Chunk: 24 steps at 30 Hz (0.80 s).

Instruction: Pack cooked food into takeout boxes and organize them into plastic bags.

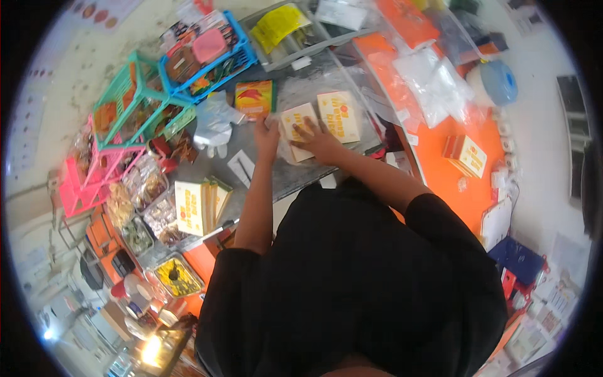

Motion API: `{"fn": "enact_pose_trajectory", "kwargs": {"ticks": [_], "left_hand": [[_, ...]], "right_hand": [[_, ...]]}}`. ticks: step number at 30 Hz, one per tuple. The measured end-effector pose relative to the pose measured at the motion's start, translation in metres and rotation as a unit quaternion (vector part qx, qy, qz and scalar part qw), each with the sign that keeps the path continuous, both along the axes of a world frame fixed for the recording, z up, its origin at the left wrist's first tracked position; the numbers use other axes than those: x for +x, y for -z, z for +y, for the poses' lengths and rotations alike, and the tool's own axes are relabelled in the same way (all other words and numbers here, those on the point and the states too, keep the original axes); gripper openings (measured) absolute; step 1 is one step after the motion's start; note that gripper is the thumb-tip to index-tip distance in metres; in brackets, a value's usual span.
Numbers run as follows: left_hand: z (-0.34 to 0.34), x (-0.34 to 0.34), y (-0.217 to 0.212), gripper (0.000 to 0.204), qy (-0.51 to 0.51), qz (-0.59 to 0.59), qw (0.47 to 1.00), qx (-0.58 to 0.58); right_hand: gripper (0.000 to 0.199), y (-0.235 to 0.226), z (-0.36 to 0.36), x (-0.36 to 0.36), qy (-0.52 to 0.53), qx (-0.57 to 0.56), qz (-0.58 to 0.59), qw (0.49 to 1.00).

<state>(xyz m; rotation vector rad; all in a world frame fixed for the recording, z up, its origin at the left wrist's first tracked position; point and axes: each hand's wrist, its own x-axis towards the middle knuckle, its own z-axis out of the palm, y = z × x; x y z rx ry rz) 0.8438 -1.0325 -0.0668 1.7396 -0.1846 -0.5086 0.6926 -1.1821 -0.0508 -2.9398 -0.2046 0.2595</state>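
Observation:
Two cream boxes with yellow-orange print lie side by side on the dark grey table, the left box (298, 119) and the right box (339, 116). Clear plastic bag (312, 87) material surrounds them. My right hand (320, 143) rests on the left box with its fingers spread. At that box's left edge, my left hand (267, 138) has its fingers curled in on the plastic; the fingertips are partly hidden. Just beyond it lies a yellow and orange packet (255, 99) with a red picture. A crumpled pale plastic glove (215, 122) is to the left.
More cream boxes (190, 207) stand at the table's near left, and another stack (471, 157) sits on the orange surface (440, 163) at right. Blue (235, 60) and green baskets (135, 94) line the far left. Clear plastic bags (433, 85) lie at far right.

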Motion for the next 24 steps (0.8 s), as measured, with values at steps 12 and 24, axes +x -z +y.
{"fn": "enact_pose_trajectory", "kwargs": {"ticks": [12,24], "left_hand": [[-0.067,-0.063,-0.088,0.042,-0.156,-0.433,0.831,0.312],[-0.359,-0.448,0.019,0.126,0.601,0.527,0.596,0.078]], "right_hand": [[0.037,-0.100,-0.121,-0.114,0.262,0.280,-0.154,0.911],[0.036,0.006,-0.504,-0.512,0.558,0.351,-0.018,0.751]]}}
